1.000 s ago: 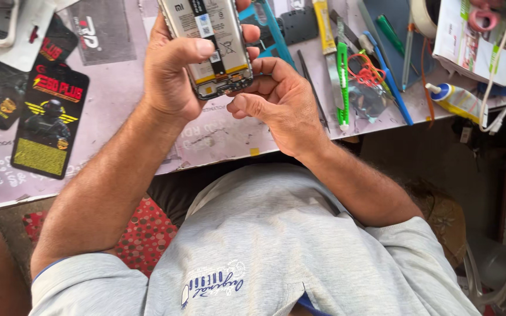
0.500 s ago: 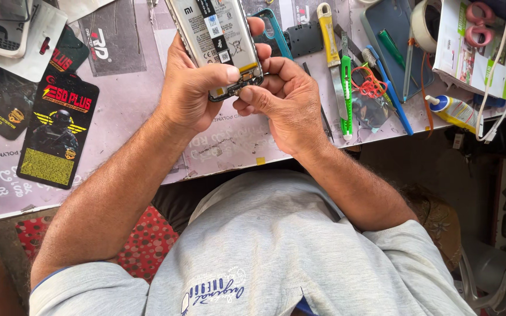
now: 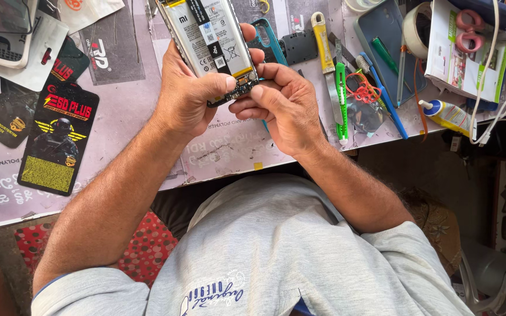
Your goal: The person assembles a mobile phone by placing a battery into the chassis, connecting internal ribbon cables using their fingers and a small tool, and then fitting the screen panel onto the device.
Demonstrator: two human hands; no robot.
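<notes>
Worktable (image 3: 147, 117), littered with packets | opened phone (image 3: 209, 41), back cover off, battery showing, held above table | left hand (image 3: 185, 96) closed round phone's lower side | right hand (image 3: 285, 108) fingers curled, tips pressing its bottom edge | green utility knife (image 3: 341, 96) just beside | glue bottle (image 3: 449, 114) at table edge.
</notes>
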